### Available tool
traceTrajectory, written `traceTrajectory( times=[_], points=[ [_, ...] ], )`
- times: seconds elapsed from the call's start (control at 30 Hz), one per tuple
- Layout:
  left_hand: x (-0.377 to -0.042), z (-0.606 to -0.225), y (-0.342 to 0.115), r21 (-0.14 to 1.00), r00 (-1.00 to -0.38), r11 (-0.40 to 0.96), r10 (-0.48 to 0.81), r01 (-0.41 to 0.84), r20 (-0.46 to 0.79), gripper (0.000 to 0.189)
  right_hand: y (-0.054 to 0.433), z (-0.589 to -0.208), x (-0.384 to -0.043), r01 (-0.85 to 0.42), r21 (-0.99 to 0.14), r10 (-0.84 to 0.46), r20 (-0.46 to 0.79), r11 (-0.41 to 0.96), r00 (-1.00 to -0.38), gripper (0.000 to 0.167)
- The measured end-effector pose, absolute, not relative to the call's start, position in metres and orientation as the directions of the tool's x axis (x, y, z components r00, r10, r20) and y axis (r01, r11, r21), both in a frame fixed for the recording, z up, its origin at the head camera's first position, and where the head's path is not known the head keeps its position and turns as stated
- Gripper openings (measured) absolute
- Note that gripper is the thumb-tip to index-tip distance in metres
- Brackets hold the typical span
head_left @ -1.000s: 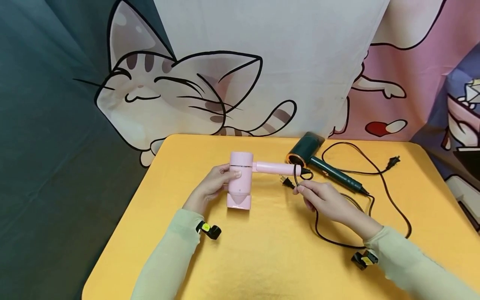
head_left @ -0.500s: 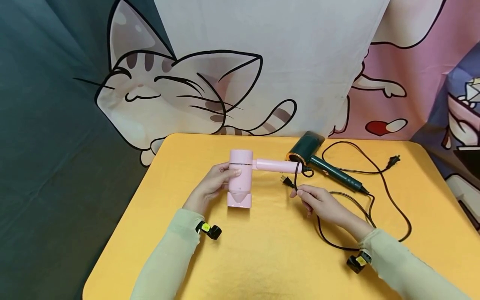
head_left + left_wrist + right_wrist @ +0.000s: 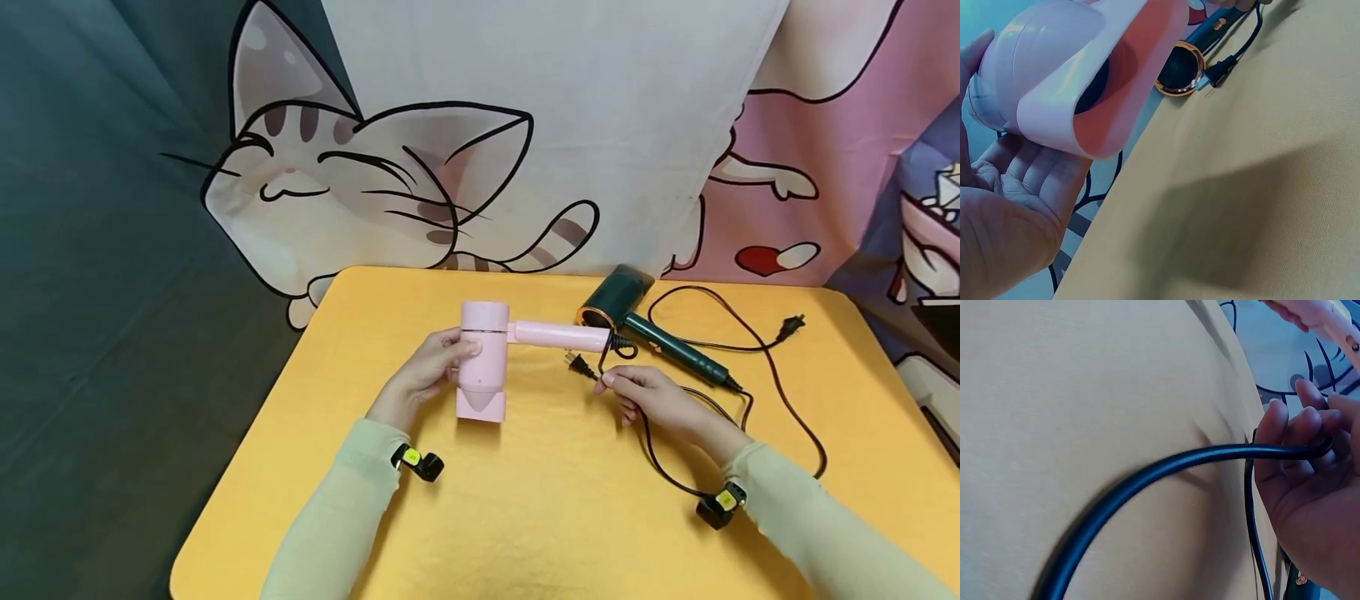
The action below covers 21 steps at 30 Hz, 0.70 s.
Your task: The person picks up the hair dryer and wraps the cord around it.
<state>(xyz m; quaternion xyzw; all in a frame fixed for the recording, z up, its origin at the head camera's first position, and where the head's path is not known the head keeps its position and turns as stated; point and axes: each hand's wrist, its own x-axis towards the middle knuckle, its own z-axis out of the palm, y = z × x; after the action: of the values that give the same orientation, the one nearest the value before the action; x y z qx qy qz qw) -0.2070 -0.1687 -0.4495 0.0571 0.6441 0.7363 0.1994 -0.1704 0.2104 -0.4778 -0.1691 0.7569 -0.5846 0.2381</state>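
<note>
Pink hair dryer (image 3: 483, 358) sits mid yellow table (image 3: 525, 517), barrel gripped by left hand (image 3: 423, 375), fingers curled round it, thumb on top; tiny mark on barrel, not readable, no other writing legible. Right hand (image 3: 652, 400) pinches the black cord (image 3: 660, 462) between thumb and curled fingertips (image 3: 1300, 434), just beside the plug (image 3: 576, 363) and handle end. Green hair dryer (image 3: 637, 321) lies behind, own cord looping right.

Two hair dryers, one pink hair dryer (image 3: 483, 358) and one green hair dryer (image 3: 619, 302); two black cords, two plugs, two hands, one table (image 3: 525, 517)
</note>
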Motion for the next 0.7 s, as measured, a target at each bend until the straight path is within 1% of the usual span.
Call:
traceTrajectory(
  times=[0.1,0.27,0.5,0.7],
  points=[
    [-0.205,-0.449,-0.171,0.972,-0.911,-0.095,0.379,-0.215,-0.165,0.053,0.214,-0.475,-0.177,0.062,-0.966,-0.541,-0.192,0.250,-0.819,0.045],
    [-0.201,-0.446,-0.174,0.972,-0.899,-0.094,0.408,-0.217,-0.161,0.055,0.220,-0.468,-0.189,0.097,-0.962,-0.547,-0.226,0.254,-0.806,0.043],
    [-0.198,-0.447,-0.178,0.974,-0.867,-0.070,0.472,-0.216,-0.159,0.063,0.225,-0.452,-0.206,0.023,-0.933,-0.591,-0.247,0.360,-0.768,0.027],
    [-0.199,-0.450,-0.182,0.977,-0.851,-0.031,0.498,-0.213,-0.169,0.064,0.225,-0.436,-0.220,-0.060,-0.897,-0.592,-0.237,0.438,-0.771,0.025]
  ],
)
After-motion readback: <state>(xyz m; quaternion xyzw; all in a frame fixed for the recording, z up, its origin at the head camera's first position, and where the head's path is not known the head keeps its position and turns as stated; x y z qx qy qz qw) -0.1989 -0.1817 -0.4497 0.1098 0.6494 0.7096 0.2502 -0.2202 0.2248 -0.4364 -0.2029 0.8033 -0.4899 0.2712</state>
